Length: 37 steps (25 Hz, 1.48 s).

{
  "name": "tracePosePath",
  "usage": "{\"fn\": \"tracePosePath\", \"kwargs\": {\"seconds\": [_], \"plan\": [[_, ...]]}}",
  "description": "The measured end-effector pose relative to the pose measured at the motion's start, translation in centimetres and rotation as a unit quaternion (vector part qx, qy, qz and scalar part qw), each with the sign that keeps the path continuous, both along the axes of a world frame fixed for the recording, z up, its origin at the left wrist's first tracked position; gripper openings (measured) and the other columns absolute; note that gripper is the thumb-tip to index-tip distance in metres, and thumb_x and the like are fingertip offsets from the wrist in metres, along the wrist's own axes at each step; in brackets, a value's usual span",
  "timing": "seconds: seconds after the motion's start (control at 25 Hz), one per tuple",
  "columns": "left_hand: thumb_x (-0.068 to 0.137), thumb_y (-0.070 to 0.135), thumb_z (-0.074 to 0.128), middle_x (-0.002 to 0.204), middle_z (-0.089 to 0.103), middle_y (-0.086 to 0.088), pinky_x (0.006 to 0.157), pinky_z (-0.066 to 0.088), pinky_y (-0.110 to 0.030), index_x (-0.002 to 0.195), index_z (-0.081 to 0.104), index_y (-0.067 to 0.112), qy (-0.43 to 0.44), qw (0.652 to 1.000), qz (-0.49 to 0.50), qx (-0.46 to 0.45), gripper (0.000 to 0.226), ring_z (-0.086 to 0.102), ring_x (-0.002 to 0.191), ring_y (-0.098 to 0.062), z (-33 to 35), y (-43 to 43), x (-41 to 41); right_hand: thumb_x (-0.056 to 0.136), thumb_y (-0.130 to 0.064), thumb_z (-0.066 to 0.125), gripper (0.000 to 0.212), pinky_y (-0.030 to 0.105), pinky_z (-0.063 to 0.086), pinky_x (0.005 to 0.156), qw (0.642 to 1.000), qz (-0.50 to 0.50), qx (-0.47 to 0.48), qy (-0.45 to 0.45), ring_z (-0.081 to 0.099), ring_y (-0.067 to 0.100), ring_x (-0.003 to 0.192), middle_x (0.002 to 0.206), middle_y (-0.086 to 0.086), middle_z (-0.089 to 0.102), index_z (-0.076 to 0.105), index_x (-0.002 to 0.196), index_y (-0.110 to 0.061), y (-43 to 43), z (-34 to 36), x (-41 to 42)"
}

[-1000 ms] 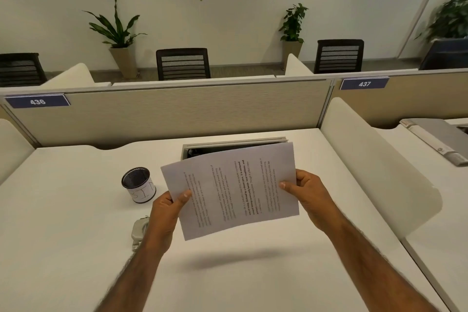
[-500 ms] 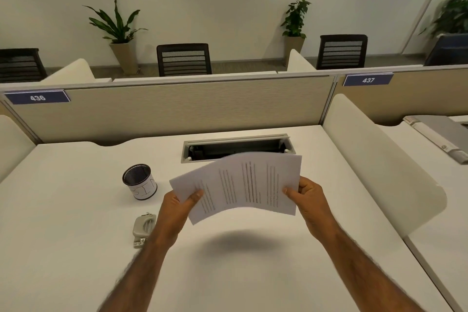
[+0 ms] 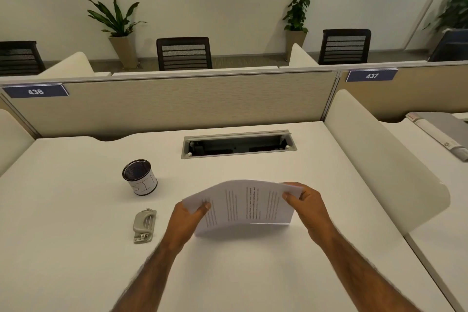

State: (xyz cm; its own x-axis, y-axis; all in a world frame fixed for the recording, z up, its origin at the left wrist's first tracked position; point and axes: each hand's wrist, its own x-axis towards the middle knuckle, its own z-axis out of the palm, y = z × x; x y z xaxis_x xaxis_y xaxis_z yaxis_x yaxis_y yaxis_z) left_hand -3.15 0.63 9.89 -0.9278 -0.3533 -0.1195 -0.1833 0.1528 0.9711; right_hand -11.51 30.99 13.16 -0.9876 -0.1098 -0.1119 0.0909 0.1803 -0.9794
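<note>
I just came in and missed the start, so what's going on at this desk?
A person is holding a few printed sheets with both hands. The left hand pinches the left edge and the right hand pinches the upper right corner. The sheets bow upward, with their lower edge at or just above the white desk. What looks like a grey hole punch lies untouched left of the hands, and a mesh cup stands behind it.
</note>
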Motion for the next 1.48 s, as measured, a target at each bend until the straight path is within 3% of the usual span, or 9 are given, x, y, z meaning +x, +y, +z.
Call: {"fn": "tracePosePath", "kwargs": {"seconds": [0.16,0.32,0.56,0.72,0.88,1.0,1.08,1.32,1.48], "plan": [[0.099,0.020,0.066,0.093,0.077,0.011,0.063,0.059,-0.019,0.103,0.068,0.037,-0.016,1.000,0.002,-0.019,0.018,0.074,0.092,-0.020,-0.5,0.9,0.1,0.095,-0.013,0.066,0.016,0.027,0.055,0.067,1.000,0.006,0.010,0.004,0.073,0.027,0.089,0.091,0.000,0.077,0.073,0.103,-0.025,0.2,0.3,0.4],[0.100,0.029,0.061,0.089,0.075,0.023,0.068,0.058,-0.026,0.097,0.071,0.039,0.002,0.994,-0.041,-0.099,0.015,0.073,0.085,-0.012,2.3,-0.1,-0.6,0.096,-0.012,0.063,0.019,0.029,0.056,0.077,0.989,-0.004,0.138,0.061,0.070,0.024,0.097,0.104,0.001,0.074,0.068,0.113,-0.019,1.0,3.1,-0.6],[0.097,0.044,0.051,0.084,0.073,0.022,0.056,0.049,-0.010,0.093,0.071,0.045,-0.009,0.955,-0.183,-0.232,0.021,0.069,0.079,0.003,9.4,0.4,-2.3,0.096,-0.037,0.062,0.024,0.035,0.058,0.087,0.915,0.141,0.344,0.156,0.067,0.012,0.095,0.108,-0.013,0.070,0.067,0.118,-0.029,-0.4,7.8,-0.2],[0.089,0.052,0.045,0.084,0.075,0.009,0.066,0.055,-0.020,0.094,0.075,0.031,-0.007,0.940,-0.219,-0.263,0.037,0.073,0.078,-0.013,12.6,1.8,-2.9,0.100,-0.035,0.053,0.016,0.028,0.059,0.079,0.909,0.149,0.328,0.208,0.068,0.011,0.082,0.096,-0.012,0.071,0.068,0.104,-0.030,-1.8,8.0,0.4],[0.098,0.043,0.052,0.087,0.075,0.016,0.070,0.056,-0.021,0.101,0.074,0.038,0.007,0.949,-0.205,-0.239,0.022,0.073,0.083,-0.008,12.5,1.3,-2.6,0.095,-0.048,0.046,0.029,0.025,0.058,0.073,0.925,0.123,0.277,0.230,0.069,0.013,0.074,0.091,-0.008,0.072,0.066,0.099,-0.027,-2.0,7.5,0.6],[0.100,0.044,0.058,0.106,0.071,0.027,0.077,0.050,-0.019,0.117,0.069,0.039,0.070,0.970,-0.111,-0.205,0.021,0.066,0.099,0.004,10.4,-0.6,-2.1,0.098,-0.044,0.049,0.023,0.020,0.058,0.064,0.942,0.080,0.248,0.212,0.071,0.010,0.068,0.086,-0.012,0.073,0.066,0.096,-0.029,-2.0,6.7,0.4],[0.099,0.045,0.058,0.119,0.070,0.014,0.082,0.048,-0.022,0.122,0.069,0.027,0.076,0.974,0.007,-0.211,0.031,0.066,0.107,-0.004,7.7,-3.3,-1.3,0.099,-0.035,0.056,0.013,0.019,0.056,0.059,0.960,0.034,0.221,0.171,0.072,0.008,0.064,0.082,-0.014,0.073,0.067,0.092,-0.031,-1.5,6.1,-0.1],[0.098,0.033,0.062,0.135,0.059,-0.022,0.097,0.048,-0.052,0.132,0.062,0.012,-0.197,0.923,0.209,-0.254,0.040,0.056,0.122,-0.043,-2.7,-11.6,3.1,0.093,-0.017,0.066,0.013,0.030,0.056,0.060,0.993,-0.051,0.109,0.014,0.075,0.020,0.067,0.076,-0.002,0.078,0.074,0.083,-0.019,0.7,2.8,-0.6],[0.097,0.038,0.062,0.122,0.070,-0.018,0.083,0.049,-0.041,0.122,0.066,0.010,-0.226,0.927,0.228,-0.193,0.038,0.063,0.105,-0.037,-5.3,-13.5,3.7,0.091,-0.014,0.068,0.012,0.034,0.057,0.064,0.994,-0.064,0.083,-0.026,0.073,0.023,0.067,0.078,0.003,0.078,0.075,0.081,-0.016,1.3,0.9,-0.4]]}}
